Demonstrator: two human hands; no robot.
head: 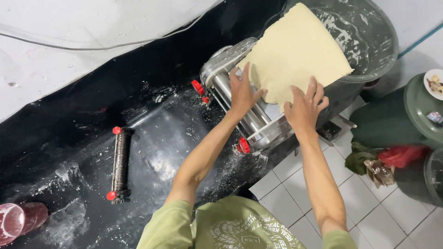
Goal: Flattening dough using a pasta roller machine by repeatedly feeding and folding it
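Both hands lie flat with fingers spread on the near edge of a pale yellow, rough-edged sheet of dough [295,50]. The left hand [243,92] presses its palm on the sheet's left lower corner, the right hand [305,107] on its right lower corner; neither hand is closed around anything, and the fingers rest open on the dough's surface rather than pinching it.

The sheet slopes up and away from the hands, its far part lying over the rim of a large dark grey plastic tub [369,37] dusted white inside. Its near edge meets the top of a shiny steel dough roller machine with red knobs [249,115], which stands at the edge of a black, flour-streaked worktop [152,147].

The step in hand looks like feeding the sheet into the rollers. The next move seems to call for even pressure from both palms, so that the edge enters square and does not fold or tear.

Further left on the worktop lies a separate dark roller bar with red end caps [119,163], well apart from the machine. A translucent pink round lid [14,221] sits at the lower left corner.
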